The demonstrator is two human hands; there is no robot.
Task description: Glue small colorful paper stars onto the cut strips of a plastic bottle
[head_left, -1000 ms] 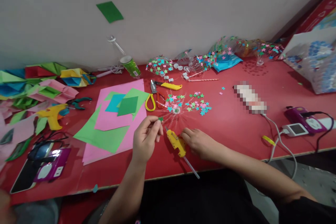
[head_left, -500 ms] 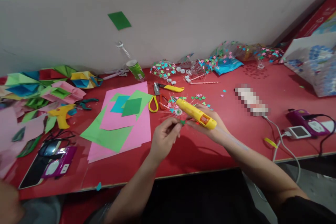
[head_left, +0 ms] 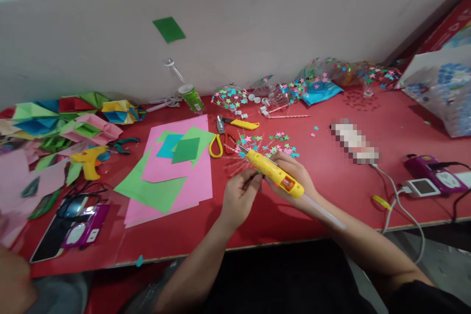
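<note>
My right hand (head_left: 290, 171) is wrapped around a yellow hot glue gun (head_left: 274, 171), whose metal nozzle points to the upper left. A clear glue stick (head_left: 324, 211) juts out of its back end. Close beside it, my left hand (head_left: 241, 196) is closed in a pinch, with a tiny green star (head_left: 259, 173) showing at the fingertips. Just beyond both hands, small coloured stars (head_left: 281, 144) lie scattered, with thin clear strands fanning out among them. The glue gun and hands partly cover that spot. Yellow-and-red-handled pliers (head_left: 216, 146) lie to its left.
Coloured paper sheets (head_left: 158, 196) spread left of my hands. A yellow-handled cutter (head_left: 246, 123), a green can (head_left: 191, 98) and star-covered clear pieces (head_left: 230, 96) line the back. Another yellow glue gun (head_left: 88, 162) lies left. Cables and a purple device (head_left: 437, 174) are right.
My left hand has moved slightly right, closer to the right hand, and the green star is now mostly covered by the fingers. The glue gun has tilted a little more steeply.
</note>
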